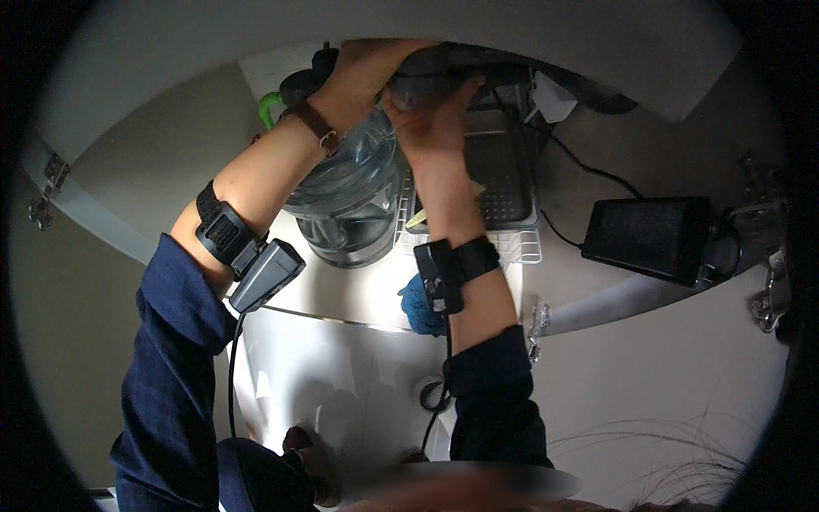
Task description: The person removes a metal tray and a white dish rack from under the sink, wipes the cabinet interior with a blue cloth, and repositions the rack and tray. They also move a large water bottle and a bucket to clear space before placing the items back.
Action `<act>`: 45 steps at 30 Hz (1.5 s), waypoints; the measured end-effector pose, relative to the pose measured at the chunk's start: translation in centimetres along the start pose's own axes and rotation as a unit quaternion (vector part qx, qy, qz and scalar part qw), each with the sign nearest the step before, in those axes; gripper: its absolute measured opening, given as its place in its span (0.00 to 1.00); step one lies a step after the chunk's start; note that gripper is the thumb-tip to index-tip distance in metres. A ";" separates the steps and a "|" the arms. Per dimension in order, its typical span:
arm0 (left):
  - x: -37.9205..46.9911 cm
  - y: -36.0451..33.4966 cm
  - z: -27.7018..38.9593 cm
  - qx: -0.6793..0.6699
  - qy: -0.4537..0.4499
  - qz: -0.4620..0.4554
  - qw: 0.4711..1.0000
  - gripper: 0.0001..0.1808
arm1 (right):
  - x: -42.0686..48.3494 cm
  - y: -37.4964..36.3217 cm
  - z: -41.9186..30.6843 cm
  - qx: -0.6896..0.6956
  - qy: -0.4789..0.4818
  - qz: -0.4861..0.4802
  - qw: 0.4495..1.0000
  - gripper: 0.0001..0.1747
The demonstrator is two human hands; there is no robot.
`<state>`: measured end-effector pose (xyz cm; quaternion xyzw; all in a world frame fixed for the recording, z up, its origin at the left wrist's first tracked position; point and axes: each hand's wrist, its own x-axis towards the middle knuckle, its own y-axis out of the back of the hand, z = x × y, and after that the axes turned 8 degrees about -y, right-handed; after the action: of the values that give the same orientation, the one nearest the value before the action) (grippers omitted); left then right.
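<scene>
Both my arms reach up under a pale overhanging edge (544, 38) inside a cabinet. My left hand (365, 70) goes behind that edge, so its fingers are hidden and what they touch does not show. My right hand (435, 125) is raised with thumb and fingers apart around the underside of a dark rounded fitting (419, 86); whether it grips the fitting is too dim to tell. Below my hands stands a large clear water jug (345, 192). Beside it, partly behind my right forearm, a dark perforated tray (502, 176) rests on a white wire rack (521, 246).
A black box-shaped device (646, 240) with cords is at the right side. A blue cloth (417, 304) lies near the cabinet's front edge. A green curved handle (269, 109) shows behind the jug. Cabinet hinges (56, 173) flank the opening. A ring-shaped roll (430, 393) lies below.
</scene>
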<state>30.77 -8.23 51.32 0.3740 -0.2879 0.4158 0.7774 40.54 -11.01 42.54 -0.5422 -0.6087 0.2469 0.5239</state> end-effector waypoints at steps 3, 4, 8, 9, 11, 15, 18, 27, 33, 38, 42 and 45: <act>0.1 0.1 -0.4 -0.027 0.041 0.015 0.999 0.27 | -0.3 -1.4 1.7 0.058 0.038 0.007 0.998 0.42; 0.2 0.2 -0.5 -0.045 0.053 0.021 0.997 0.27 | -0.3 -1.6 1.9 0.100 0.039 0.029 0.994 0.42; 0.4 0.1 0.0 -0.097 0.104 0.041 0.989 0.27 | 0.3 -1.7 1.6 0.033 0.056 0.076 0.995 0.40; 0.4 0.2 0.1 -0.104 0.119 0.040 0.987 0.28 | 0.4 -1.6 1.4 0.027 0.056 0.067 0.996 0.40; 0.5 0.3 0.2 -0.107 0.133 0.045 0.984 0.30 | 0.4 -1.6 1.3 0.026 0.054 0.071 0.996 0.40; 0.3 0.6 -0.2 -0.093 0.132 0.050 0.986 0.34 | 0.3 -1.8 1.5 0.034 0.041 0.102 0.993 0.39; 0.1 0.9 -0.4 -0.098 0.118 0.039 0.987 0.34 | 0.5 -1.9 1.4 0.028 0.030 0.117 0.992 0.38; -0.7 1.4 1.4 0.042 0.091 -0.061 0.993 0.21 | -5.7 -2.6 2.8 -0.201 0.147 0.214 0.945 0.42; 0.8 2.5 0.8 0.091 -0.023 -0.109 0.990 0.21 | -2.9 -2.6 -0.1 -0.768 0.407 0.202 0.452 0.55; -0.5 2.1 2.5 0.146 0.176 -0.094 0.969 0.24 | 0.2 -2.3 -0.4 -0.787 0.369 0.211 0.447 0.61; -0.3 1.8 4.2 0.148 0.161 -0.077 0.973 0.25 | 0.5 -2.0 -0.4 -0.773 0.296 0.208 0.521 0.63; 0.2 2.4 5.0 0.129 0.196 -0.089 0.968 0.25 | 1.0 -2.1 -0.6 -0.777 0.260 0.201 0.537 0.63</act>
<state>28.09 -11.29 55.08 0.4064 -0.0395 0.4436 0.7978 40.33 -10.88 44.89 -0.8849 -0.2734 -0.3757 -0.0310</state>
